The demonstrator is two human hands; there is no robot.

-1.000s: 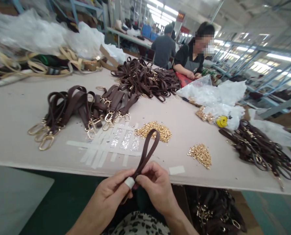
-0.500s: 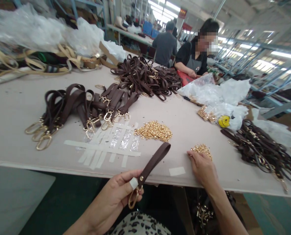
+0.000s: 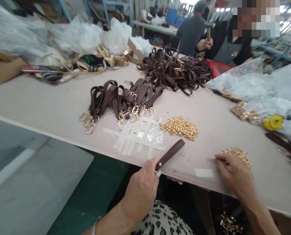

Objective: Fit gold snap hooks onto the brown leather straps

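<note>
My left hand (image 3: 144, 182) is closed around the clasp end of a brown leather wrist strap (image 3: 171, 152). The strap's loop points up and right over the table edge, and a gold rivet shows beside my fingers. Its clasp is hidden in the hand, whose back faces me. At the right, my right hand (image 3: 234, 174) rests by a small pile of gold rivet pieces (image 3: 239, 155), thumb and forefinger pinched together; anything between them is too small to make out. A larger pile of gold pieces (image 3: 181, 127) lies between the hands, farther back.
Finished-looking straps with gold clasps (image 3: 111, 101) lie left of centre, before a big heap of brown straps (image 3: 172, 70). Tape strips (image 3: 135, 140) stick to the table (image 3: 49, 101). Plastic bags (image 3: 280, 81) stand right. Across the table, a co-worker's hand (image 3: 205, 44) holds a hammer (image 3: 208, 31).
The view has swung left. My left hand has rolled over, so the strap's clasp is now hidden. My right hand stays by the small pile. The co-worker's hand now holds up a hammer.
</note>
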